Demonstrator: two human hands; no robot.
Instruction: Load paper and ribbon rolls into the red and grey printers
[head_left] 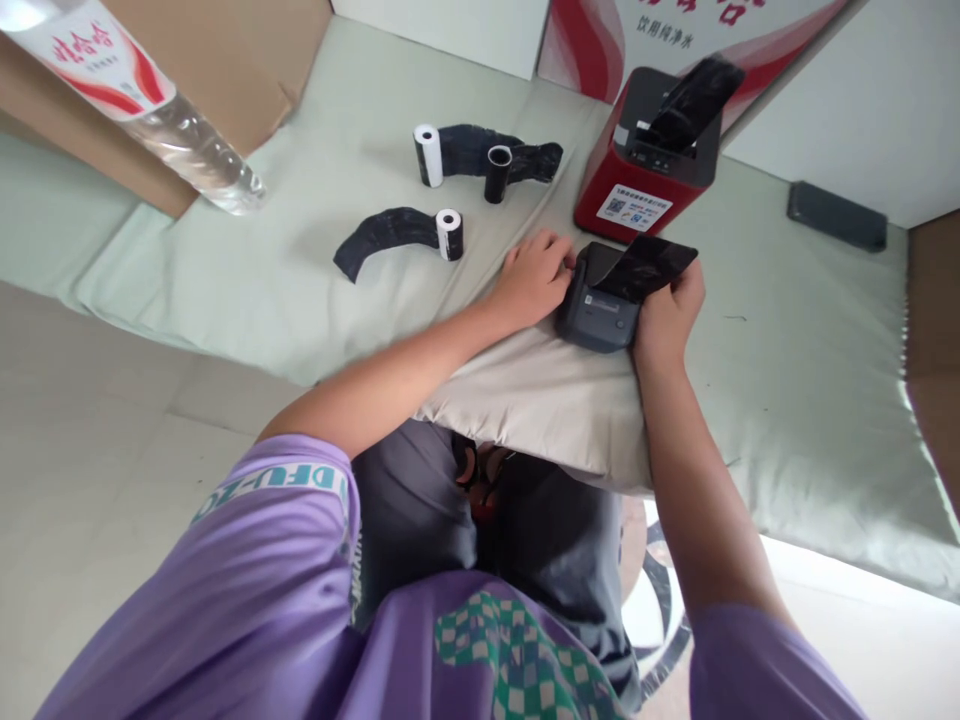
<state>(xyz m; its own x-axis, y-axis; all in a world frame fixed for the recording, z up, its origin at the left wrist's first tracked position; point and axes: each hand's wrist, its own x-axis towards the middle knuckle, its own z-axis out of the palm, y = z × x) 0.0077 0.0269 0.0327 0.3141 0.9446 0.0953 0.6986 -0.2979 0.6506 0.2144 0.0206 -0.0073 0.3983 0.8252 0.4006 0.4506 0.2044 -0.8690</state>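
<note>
A small dark grey thermal printer (600, 315) sits near the front edge of the cloth-covered table, between my two hands. A black paper strip (652, 262) rises out of its top and leans to the right. My left hand (536, 275) has its fingers curled against the printer's left side; the fingertips are partly hidden. On the other side my right hand (673, 310) is closed round the printer's right edge, its fingers partly hidden behind the black strip. Just behind stands a red printer (600, 190) with another black strip (697, 100) sticking out of its top.
Blackened paper rolls, a white-ended one (428, 155), a dark one (497, 175) and a nearer one (450, 235), lie left of the printers with strips unrolled. A water bottle (172, 120) leans at the left by a cardboard box (247, 60). A dark flat object (836, 215) lies at right.
</note>
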